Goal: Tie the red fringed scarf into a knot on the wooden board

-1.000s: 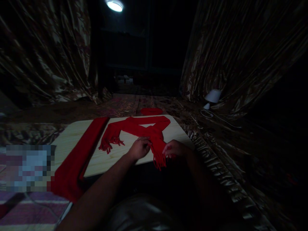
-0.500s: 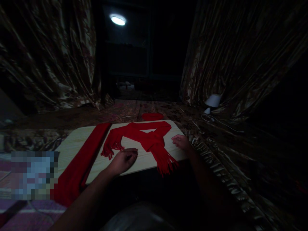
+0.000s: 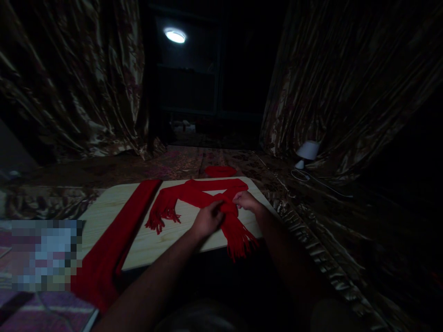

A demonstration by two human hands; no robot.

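A red fringed scarf (image 3: 197, 196) lies looped on a pale wooden board, its two ends crossing near the right side. One tasselled end (image 3: 238, 240) hangs over the near edge; the other rests at the board's middle. My left hand (image 3: 207, 220) is closed at the left side of the crossing, thumb and fingers on the cloth. From the right, my right hand (image 3: 247, 201) pinches the scarf's edge at the same spot. A second red scarf (image 3: 129, 226), laid out lengthwise, runs across the left part of the board and hangs off its near edge.
The low wooden table (image 3: 104, 207) stands on a patterned cover. Behind it lies another red cloth item (image 3: 220, 171). A small white lamp (image 3: 308, 151) with its cord is at the right. Curtains (image 3: 117, 83) hang on both sides. A blurred-out object (image 3: 48, 253) sits at left.
Both hands have moved in to the scarf's crossing, the left one rightward and up, the right one leftward. Before, both were apart from the cloth. The view has shifted slightly.
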